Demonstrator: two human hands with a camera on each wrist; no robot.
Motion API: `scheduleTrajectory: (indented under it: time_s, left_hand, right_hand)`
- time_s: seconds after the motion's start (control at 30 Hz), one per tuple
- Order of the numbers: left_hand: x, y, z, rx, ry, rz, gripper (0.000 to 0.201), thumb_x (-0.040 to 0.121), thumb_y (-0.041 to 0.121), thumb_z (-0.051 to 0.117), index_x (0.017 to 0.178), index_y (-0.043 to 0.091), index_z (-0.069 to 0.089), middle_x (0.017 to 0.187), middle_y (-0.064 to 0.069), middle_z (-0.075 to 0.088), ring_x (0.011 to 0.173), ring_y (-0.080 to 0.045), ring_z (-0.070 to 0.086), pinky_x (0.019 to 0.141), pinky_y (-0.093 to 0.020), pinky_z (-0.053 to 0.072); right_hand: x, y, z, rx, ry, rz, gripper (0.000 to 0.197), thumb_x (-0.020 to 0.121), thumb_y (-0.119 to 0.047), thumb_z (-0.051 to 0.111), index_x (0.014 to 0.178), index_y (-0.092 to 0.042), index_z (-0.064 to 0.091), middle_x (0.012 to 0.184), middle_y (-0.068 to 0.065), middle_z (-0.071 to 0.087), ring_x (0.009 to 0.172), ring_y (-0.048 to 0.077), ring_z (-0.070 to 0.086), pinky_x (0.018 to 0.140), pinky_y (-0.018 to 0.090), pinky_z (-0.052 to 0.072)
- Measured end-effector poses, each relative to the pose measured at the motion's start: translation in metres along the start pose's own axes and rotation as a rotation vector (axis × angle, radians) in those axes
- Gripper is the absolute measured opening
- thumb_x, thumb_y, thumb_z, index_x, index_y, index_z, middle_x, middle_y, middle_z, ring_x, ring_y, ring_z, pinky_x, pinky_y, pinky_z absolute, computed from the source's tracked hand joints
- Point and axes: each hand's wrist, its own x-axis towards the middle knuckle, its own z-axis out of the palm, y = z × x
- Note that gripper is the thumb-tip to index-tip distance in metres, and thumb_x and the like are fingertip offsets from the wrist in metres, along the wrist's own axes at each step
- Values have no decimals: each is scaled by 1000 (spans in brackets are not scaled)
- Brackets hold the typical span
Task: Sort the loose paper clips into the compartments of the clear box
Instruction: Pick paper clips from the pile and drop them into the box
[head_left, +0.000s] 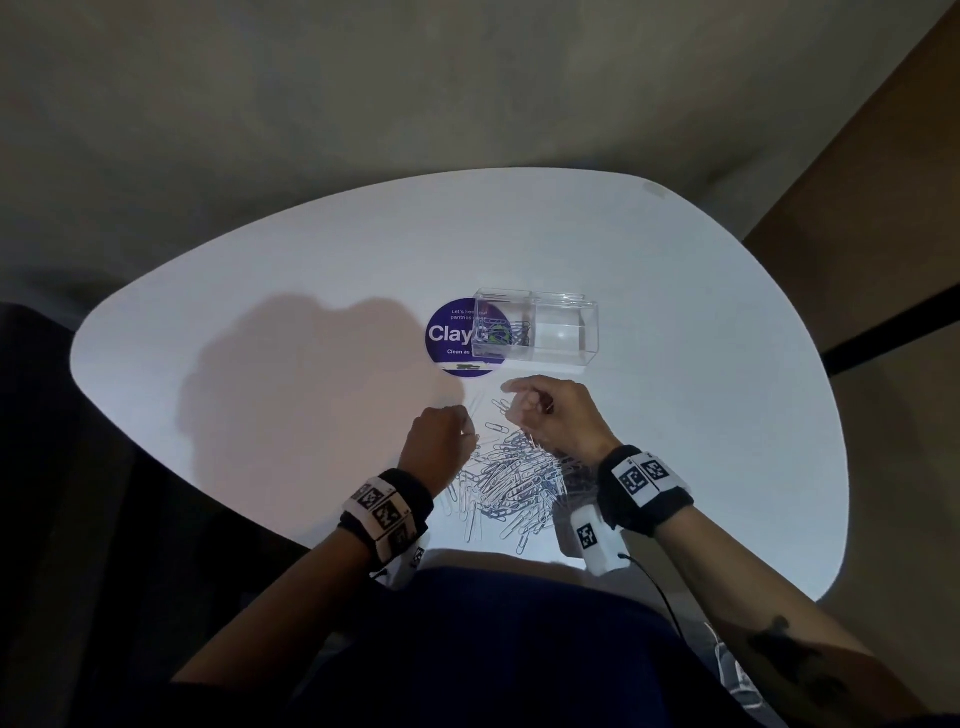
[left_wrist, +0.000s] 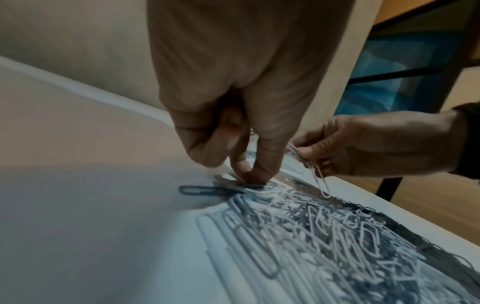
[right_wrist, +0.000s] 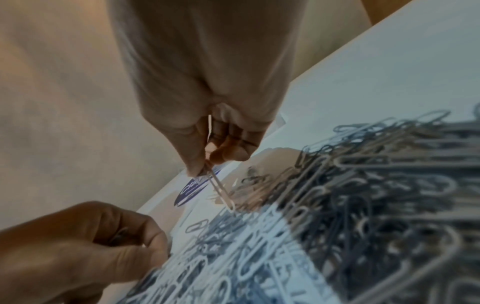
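A large heap of loose paper clips lies on the near part of the white table, between the person's two wrists; it spreads from just under the hands back toward the table's near edge, with a few single clips scattered at its far fringe.

The right hand hangs over the far right side of the heap, its fingers curled; thumb and forefinger pinch long silvery clips by their upper ends, so that they dangle slantwise, their lower tips at or just above the top of the heap; the wrist views show more than one wire loop there, but how many clips are held cannot be told.

The left hand sits at the far left edge of the heap; its fingertips are pressed together and point down onto the table, touching the clips at the heap's rim; whether they have actually nipped a clip cannot be told, the spot being blurred; a dark clip lies flat just to the left of those fingertips.

The clear box stands beyond both hands, well apart from the heap; its left compartment holds some dark clips, while the right one shows only clear plastic; the box overlaps the right side of a round purple sticker.
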Motion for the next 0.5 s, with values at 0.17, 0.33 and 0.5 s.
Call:
scheduleTrajectory:
  time_s: [0.17, 0.33, 0.5]
  left_hand:
    - [2, -6, -3, -105, -158, -5, 14, 77, 14, 65, 66, 16, 58, 76, 1, 69, 76, -21, 62, 72, -30, 43]
    - [6, -11, -15, -221, -249, -91, 15, 88, 16, 58, 74, 12, 59, 72, -2, 66, 66, -20, 57, 66, -28, 41]
    - [4, -20, -27, -823, -335, -222, 19, 86, 17, 51, 68, 11, 48, 56, -6, 44, 49, -19, 39, 50, -29, 32]
  right_hand:
    - [0, 1, -8, 10, 18, 32, 8, 90, -8, 70, 89, -9, 78, 103, 7, 74, 89, 23, 69, 75, 28, 57]
    - [-3, 5, -12, 190, -34, 77, 9, 91, -3, 68, 91, 1, 76, 93, 17, 74, 51, 6, 53, 46, 16, 39]
    - [-5, 0, -14, 393, -96, 240, 19, 93, -3, 56, 92, 3, 74, 74, 15, 60, 58, 15, 51, 47, 18, 38]
